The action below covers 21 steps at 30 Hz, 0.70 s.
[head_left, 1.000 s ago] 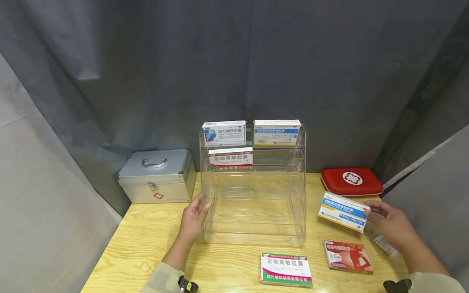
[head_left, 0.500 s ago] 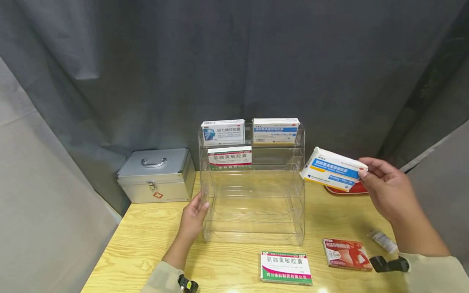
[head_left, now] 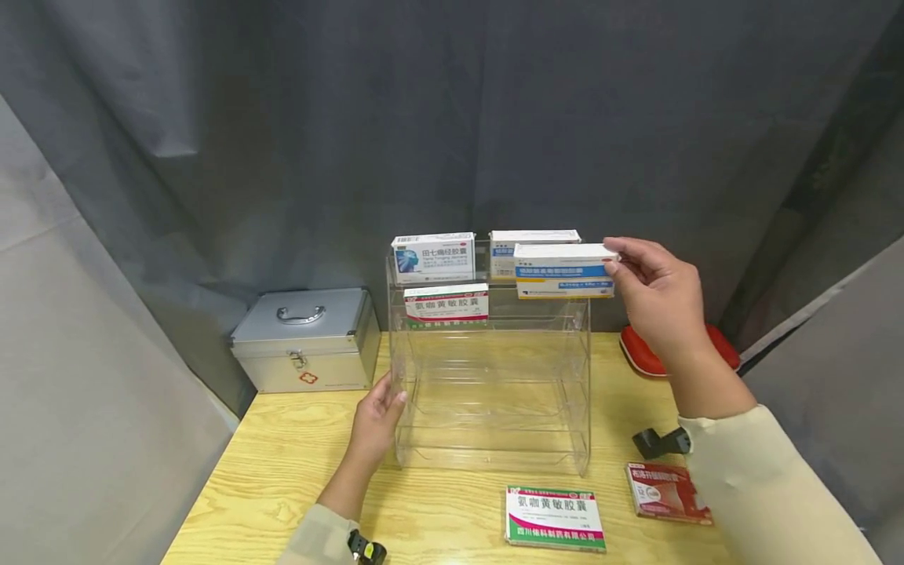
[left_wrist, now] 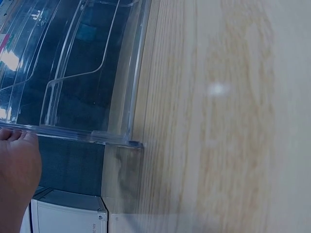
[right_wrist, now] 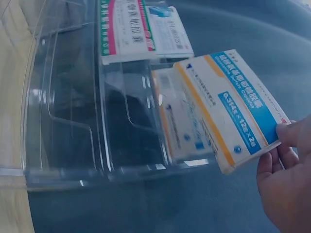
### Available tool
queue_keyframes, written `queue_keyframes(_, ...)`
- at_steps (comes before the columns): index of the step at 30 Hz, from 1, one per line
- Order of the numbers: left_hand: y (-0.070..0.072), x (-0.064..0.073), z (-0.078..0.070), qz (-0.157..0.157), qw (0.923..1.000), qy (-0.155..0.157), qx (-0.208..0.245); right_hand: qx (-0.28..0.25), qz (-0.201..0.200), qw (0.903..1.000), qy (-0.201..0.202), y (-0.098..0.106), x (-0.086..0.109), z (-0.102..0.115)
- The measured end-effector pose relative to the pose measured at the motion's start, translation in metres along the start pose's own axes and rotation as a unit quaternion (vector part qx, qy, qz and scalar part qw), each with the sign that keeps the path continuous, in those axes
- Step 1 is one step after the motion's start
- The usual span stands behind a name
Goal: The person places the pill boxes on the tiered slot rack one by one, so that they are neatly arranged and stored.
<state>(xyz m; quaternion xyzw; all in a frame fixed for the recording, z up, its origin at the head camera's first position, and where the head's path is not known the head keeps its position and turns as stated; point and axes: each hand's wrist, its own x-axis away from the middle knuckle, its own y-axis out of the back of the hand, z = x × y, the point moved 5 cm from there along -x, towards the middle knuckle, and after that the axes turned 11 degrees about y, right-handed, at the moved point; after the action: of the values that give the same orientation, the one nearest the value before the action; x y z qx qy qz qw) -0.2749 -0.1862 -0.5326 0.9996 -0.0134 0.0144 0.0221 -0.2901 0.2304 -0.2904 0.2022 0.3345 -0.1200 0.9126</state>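
My right hand (head_left: 662, 302) pinches a white, blue and yellow medicine box (head_left: 558, 272) by its right end. The box is in front of the top tier of a clear plastic display rack (head_left: 490, 461), partly covering a matching box (head_left: 503, 253) that stands there. In the right wrist view, the held box (right_wrist: 228, 107) is tilted, with thumb and fingers at one corner. My left hand (head_left: 377, 420) grips the rack's left side low down. A white box with a blue picture (head_left: 434, 259) occupies the top left, and a red-and-green-edged box (head_left: 446, 306) stands one tier below.
On the wooden table (head_left: 282, 471) lie another green-edged medicine box (head_left: 554, 518) and a red box (head_left: 667, 493), partly behind my right sleeve. A silver first-aid case (head_left: 304, 341) stands left of the rack. A red zip case (head_left: 639, 349) lies behind my right forearm.
My right hand has lifted the blue-and-white medicine box from the table's right side and carried it up and left to the rack's top. My left hand stays on the rack.
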Motion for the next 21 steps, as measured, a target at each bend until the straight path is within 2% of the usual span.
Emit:
queue_keyframes(5, 0.000, 0.000, 0.000, -0.002, 1.0000, -0.004, -0.007, 0.015, 0.014, 0.9992, 0.033, -0.025, -0.006, 0.004)
queue_keyframes(14, 0.003, 0.002, 0.001, -0.012, 0.9995, -0.014, -0.027, 0.003, 0.039, 0.9988, 0.029, -0.052, -0.001, -0.010)
queue_keyframes(17, 0.003, 0.002, 0.002, -0.008, 0.9994, -0.011, -0.031, 0.026, 0.041, 0.9983, 0.033, -0.055, 0.002, -0.016)
queue_keyframes(21, 0.002, 0.001, 0.002, 0.000, 0.9996, -0.010, -0.028, 0.076, 0.049, 0.9938, 0.065, -0.058, 0.004, -0.021)
